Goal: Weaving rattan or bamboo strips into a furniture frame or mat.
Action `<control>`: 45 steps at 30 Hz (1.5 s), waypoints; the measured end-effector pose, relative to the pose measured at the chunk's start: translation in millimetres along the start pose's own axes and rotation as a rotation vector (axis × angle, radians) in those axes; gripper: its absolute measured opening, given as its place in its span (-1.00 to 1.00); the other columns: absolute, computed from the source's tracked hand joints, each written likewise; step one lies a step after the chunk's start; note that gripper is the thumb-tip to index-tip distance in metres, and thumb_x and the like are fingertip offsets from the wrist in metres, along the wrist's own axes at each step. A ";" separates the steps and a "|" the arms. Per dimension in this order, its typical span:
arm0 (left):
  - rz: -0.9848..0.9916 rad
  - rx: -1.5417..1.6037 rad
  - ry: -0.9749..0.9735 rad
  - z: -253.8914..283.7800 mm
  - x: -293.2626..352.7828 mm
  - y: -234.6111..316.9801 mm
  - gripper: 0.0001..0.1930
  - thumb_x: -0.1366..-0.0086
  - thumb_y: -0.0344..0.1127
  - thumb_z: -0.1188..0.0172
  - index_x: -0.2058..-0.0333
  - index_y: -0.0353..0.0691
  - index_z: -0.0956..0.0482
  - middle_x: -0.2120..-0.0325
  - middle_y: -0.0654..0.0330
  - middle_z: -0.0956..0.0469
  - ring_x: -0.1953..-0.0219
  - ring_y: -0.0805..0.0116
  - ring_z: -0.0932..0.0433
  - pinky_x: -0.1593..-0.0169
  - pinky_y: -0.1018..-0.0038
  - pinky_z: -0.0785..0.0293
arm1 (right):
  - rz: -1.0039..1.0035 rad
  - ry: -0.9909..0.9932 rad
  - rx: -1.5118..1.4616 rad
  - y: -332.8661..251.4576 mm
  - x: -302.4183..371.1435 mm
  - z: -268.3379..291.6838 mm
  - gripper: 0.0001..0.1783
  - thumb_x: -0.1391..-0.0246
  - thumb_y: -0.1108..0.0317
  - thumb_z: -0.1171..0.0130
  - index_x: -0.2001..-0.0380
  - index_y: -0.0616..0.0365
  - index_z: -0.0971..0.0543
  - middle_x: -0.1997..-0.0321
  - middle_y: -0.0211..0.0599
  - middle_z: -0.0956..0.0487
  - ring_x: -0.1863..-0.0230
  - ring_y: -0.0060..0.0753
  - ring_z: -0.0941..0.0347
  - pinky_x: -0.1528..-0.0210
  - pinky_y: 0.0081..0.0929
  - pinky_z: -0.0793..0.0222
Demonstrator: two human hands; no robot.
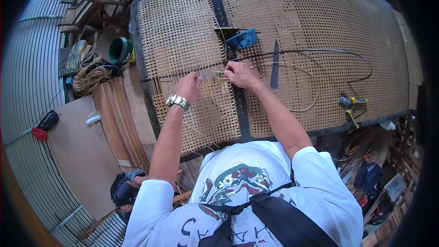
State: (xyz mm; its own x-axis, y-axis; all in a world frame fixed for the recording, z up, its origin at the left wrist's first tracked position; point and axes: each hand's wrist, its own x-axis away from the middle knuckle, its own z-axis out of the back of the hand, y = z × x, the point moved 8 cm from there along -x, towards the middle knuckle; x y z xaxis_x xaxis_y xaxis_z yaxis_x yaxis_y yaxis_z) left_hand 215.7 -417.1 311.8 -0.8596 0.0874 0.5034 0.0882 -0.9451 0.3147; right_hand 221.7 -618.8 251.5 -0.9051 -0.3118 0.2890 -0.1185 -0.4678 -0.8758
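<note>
A large woven cane panel (187,23) on a dark frame (241,110) lies in front of me. My left hand (188,87), with a metal watch on its wrist, is closed over the left section, where loose parallel strands show. A small pale bluish tip shows at its fingertips; I cannot make out what it belongs to. Just right of the left hand, at the frame's crossbar, my right hand (240,74) pinches a thin cane strand (217,71). Its tail seems to loop out over the right section.
On the panel lie a blue block-like piece (243,39), a dark flat blade-like strip (275,66), a long dark curved rod (320,51) and yellow-handled pruners (351,105). At left stand a green bucket (120,50) and coiled cane (90,80). A person (125,190) is at lower left.
</note>
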 end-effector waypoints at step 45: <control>-0.099 -0.354 -0.036 22.4 -4.2 72.0 -0.71 -0.38 -0.25 -0.02 0.09 0.01 -0.73 0.37 0.04 -0.71 0.30 0.04 -0.71 0.22 0.15 -0.64 | -0.078 0.190 -0.205 7.9 -0.5 4.6 -0.70 -0.04 0.15 -0.26 0.37 0.19 -0.71 0.40 -0.15 -0.71 0.37 -0.25 -0.66 0.25 -0.34 -0.53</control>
State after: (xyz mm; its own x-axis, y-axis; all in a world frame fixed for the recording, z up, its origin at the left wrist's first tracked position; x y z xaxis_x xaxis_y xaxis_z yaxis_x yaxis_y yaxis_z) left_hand 237.0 -478.4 350.4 -0.8365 0.1888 0.5143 -0.1796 -0.9814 0.0681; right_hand 223.0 -626.1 246.2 -0.9482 -0.1116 0.2976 -0.2531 -0.3011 -0.9194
